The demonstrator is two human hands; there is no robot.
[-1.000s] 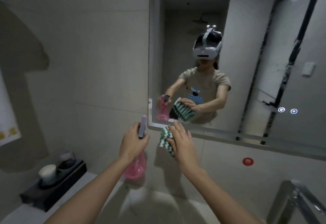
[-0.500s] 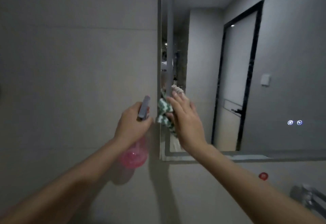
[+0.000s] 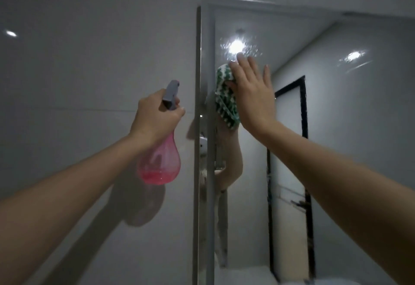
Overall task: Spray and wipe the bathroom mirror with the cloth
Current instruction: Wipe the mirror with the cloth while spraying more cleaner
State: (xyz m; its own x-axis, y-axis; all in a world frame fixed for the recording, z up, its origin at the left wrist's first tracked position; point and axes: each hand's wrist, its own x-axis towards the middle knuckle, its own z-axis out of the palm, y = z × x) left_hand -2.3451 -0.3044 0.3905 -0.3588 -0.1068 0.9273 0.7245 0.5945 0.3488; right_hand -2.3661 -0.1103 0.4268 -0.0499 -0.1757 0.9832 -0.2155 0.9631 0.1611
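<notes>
Upper centre of the frame: bathroom mirror (image 3: 325, 127), wall-mounted, pale frame, its top left corner in view. Spray droplets (image 3: 241, 45) speckle the glass around a reflected ceiling light, just above the cloth. Cloth (image 3: 225, 98), green-and-white zigzag weave, pressed flat to the glass near the mirror's left edge. Right hand (image 3: 252, 93), fingers straight and slightly spread, palm holding the cloth against the mirror. Left hand (image 3: 156, 116), centre left of the frame, fingers curled round the neck of the spray bottle (image 3: 160, 161); pink body hanging below the fist, grey nozzle above, a little liquid left at the bottom. Tiled wall (image 3: 89, 71), grey, fills the left half. Status, as judged: spraying done for this corner; wiping only begun, droplets above unwiped, most of the glass to the right and below still to cover.
</notes>
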